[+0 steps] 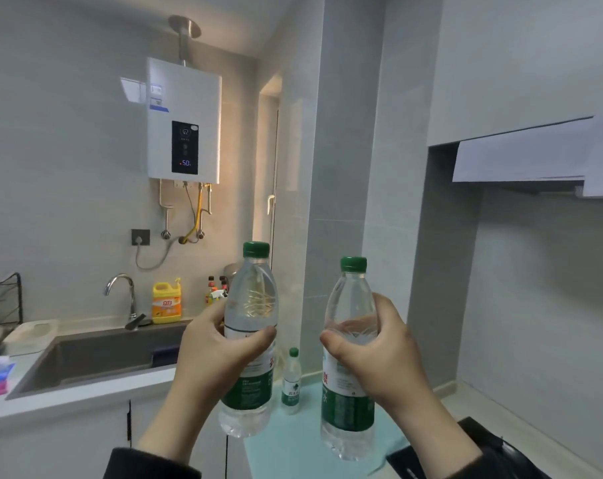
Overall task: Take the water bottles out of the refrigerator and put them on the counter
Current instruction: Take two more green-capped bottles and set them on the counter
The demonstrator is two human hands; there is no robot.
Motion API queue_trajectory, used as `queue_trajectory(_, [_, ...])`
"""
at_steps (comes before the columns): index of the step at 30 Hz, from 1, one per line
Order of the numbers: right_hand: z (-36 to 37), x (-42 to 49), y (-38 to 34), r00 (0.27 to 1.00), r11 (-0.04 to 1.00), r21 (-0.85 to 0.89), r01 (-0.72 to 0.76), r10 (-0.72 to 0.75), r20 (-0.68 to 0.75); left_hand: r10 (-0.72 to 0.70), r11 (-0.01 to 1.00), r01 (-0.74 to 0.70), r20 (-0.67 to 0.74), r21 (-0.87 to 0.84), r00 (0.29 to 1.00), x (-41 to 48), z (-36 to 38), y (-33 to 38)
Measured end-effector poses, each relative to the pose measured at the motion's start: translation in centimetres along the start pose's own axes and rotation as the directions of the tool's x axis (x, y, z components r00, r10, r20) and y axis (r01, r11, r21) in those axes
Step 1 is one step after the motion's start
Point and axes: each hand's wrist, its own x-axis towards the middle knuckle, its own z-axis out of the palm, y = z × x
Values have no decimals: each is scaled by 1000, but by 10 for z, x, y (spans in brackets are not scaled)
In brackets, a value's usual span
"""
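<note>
My left hand [210, 357] grips a clear water bottle [250, 305] with a green cap and green label, held upright in the air. A second, matching water bottle [350, 299] is gripped upright by my right hand [379, 354]. Both bottles hang above a pale turquoise counter surface [293, 444]. Between them, a third water bottle [290, 382], which looks smaller, stands upright on that surface near the wall. The refrigerator is out of view.
A sink [96, 354] with a faucet [120, 292] lies to the left, a yellow detergent jug [166, 302] behind it. A water heater [183, 121] hangs on the wall. A range hood [535, 157] juts out at upper right above a black cooktop [472, 437].
</note>
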Motion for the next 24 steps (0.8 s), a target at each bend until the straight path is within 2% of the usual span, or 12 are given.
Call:
queue_trajectory(6, [22,62,64,999,999,-5,-39,39,-8,-47,999,47,12,22,999,49,37,-52])
queue_trajectory(14, [46,167,155,997,999,27,-35,33,68,-118,988,120,-28,98,993,127,103,-123])
queue_trajectory(21, [93,237,249,968,997,-22,-78,81,238,-245,946,267,-135,185,960,171,142,-217])
queue_trajectory(24, [120,242,291,936,986,-86,-141,161,312,-318,912,346,-152,222,936,172,148,-266])
